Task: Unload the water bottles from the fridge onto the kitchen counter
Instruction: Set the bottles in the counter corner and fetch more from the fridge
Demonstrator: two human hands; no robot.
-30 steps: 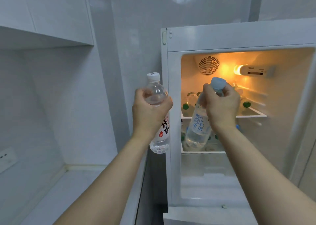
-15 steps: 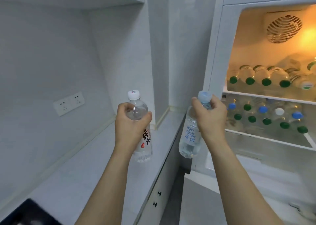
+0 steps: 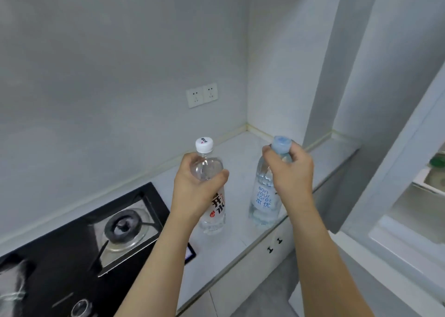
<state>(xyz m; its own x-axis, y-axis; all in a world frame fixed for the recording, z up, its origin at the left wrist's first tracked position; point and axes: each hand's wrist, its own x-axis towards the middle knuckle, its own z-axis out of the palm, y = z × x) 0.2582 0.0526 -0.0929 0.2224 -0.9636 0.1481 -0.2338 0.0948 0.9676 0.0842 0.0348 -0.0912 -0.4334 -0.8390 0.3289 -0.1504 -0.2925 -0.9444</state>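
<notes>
Both hands are gripping clear, water-filled bottles over the surface [image 3: 243,153]: left hand [image 3: 196,184] a white-capped bottle [image 3: 212,210], right hand [image 3: 290,170] a blue-capped bottle [image 3: 263,196].

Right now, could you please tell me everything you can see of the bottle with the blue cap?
The blue-capped bottle is clear plastic, seemingly full of water, with pale blue lettering printed on its side. It stands upright at the front of the white counter, near the edge; whether its base rests there yet is unclear. The right hand grips its neck and shoulder just under the cap. The white-capped bottle stands apart to its left.
</notes>
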